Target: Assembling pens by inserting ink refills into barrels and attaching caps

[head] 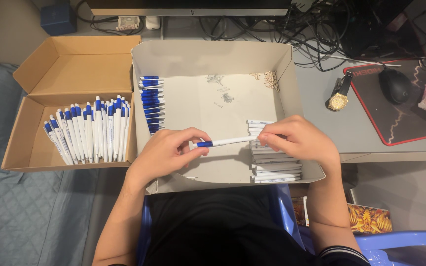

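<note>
Both my hands hold one white pen with a blue end level over a shallow white cardboard tray. My left hand pinches the blue end, and my right hand grips the white barrel end. Under my right hand lies a stack of white pen barrels. A row of blue pen parts lines the tray's left wall. Small springs and tiny pale parts lie at the tray's far side.
A brown cardboard box at left holds several finished white-and-blue pens. On the desk at right are a gold wristwatch, a black mouse on a red-edged mat, and tangled cables. A blue chair is below.
</note>
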